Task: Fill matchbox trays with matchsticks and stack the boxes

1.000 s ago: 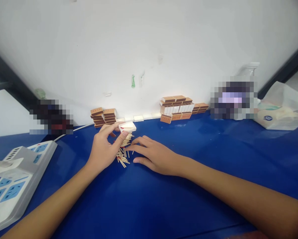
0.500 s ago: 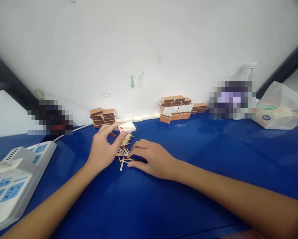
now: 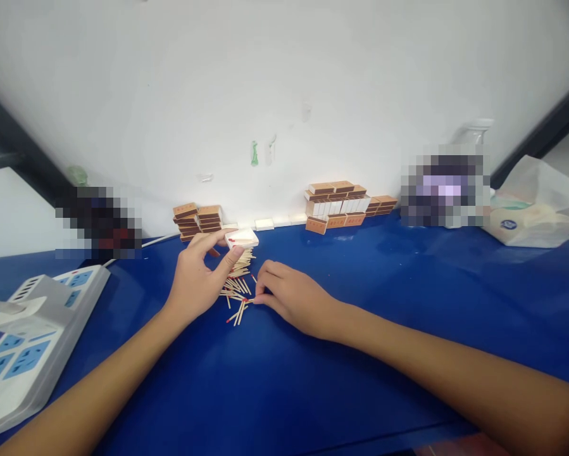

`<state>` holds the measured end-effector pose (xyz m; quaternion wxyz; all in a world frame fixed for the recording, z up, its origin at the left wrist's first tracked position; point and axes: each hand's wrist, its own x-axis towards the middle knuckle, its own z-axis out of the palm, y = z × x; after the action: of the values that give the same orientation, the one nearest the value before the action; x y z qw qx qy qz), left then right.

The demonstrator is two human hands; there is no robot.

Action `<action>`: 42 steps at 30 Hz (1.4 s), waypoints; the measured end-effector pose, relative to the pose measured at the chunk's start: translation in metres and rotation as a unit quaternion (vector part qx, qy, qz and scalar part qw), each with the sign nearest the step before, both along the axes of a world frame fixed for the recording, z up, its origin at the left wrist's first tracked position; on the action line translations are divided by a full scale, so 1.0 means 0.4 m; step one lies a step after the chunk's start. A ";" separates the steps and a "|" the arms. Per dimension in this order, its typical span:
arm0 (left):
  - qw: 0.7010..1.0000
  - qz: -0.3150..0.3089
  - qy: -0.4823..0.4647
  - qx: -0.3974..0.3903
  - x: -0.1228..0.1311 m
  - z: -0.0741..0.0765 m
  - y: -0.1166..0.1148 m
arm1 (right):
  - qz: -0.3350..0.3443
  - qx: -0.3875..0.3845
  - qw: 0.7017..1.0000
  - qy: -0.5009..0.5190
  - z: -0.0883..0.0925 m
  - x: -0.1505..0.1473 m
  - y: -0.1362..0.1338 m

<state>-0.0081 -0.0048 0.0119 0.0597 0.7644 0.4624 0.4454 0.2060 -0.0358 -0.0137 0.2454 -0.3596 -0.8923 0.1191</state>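
Note:
My left hand grips a small white matchbox tray between thumb and fingers, tilted a little toward me. A few red-tipped matches lie inside the tray. Below it, a loose pile of matches spreads over the blue table, partly hidden by my left hand. At the pile's right edge, my right hand pinches a match between thumb and forefinger. Its other fingers are curled.
Stacked brown matchboxes stand by the wall at left; a larger stack is further right. White trays lie between them. A power strip is at the left, a plastic bag at the right.
My right hand has drawn slightly right, and its thumb and forefinger have closed on a match. Matches at the near edge of the pile have shifted. The left hand keeps holding the tray.

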 end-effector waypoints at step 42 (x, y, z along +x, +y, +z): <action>0.999 0.001 -0.005 -0.044 0.006 -0.007 -0.005 | 0.109 -0.071 0.992 0.003 0.033 0.041 -0.003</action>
<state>-0.0056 -0.0068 0.0090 0.0954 0.7582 0.4820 0.4287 0.2222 -0.0371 -0.0005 0.2075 -0.2766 -0.9148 0.2089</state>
